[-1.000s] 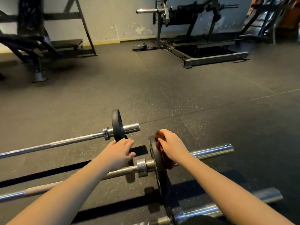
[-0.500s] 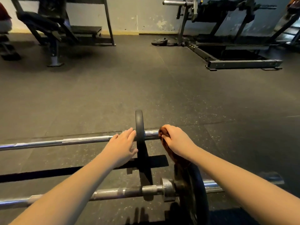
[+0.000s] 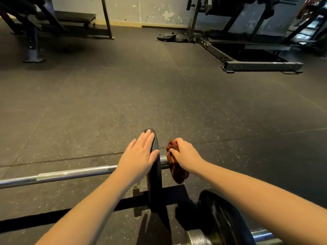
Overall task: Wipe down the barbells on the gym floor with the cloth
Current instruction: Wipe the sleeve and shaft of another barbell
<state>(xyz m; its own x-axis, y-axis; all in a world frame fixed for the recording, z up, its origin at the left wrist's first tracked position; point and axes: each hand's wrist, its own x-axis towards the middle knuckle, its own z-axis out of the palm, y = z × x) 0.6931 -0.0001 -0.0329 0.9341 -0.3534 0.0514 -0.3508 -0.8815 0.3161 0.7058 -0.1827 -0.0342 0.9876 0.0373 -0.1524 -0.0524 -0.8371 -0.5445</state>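
Note:
A steel barbell (image 3: 70,175) lies across the rubber floor with a thin black plate (image 3: 155,174) standing on its right end. My left hand (image 3: 139,156) rests flat with straight fingers against the plate's left face near the top. My right hand (image 3: 184,155) grips a bunched reddish-brown cloth (image 3: 176,167) over the bar's sleeve, just right of the plate. A second barbell's black plate (image 3: 221,220) and chrome sleeve (image 3: 261,235) sit at the bottom right, partly under my right forearm.
A bench frame (image 3: 33,41) stands at the far left. A black machine base (image 3: 261,65) lies at the far right, with loose plates (image 3: 167,36) near the wall. Dark rubber flooring (image 3: 141,96) stretches between them and the barbells.
My view has moved forward from the nearer barbell to the farther one. My left hand rose onto the thin plate's face. The right hand carried the cloth to that bar's sleeve.

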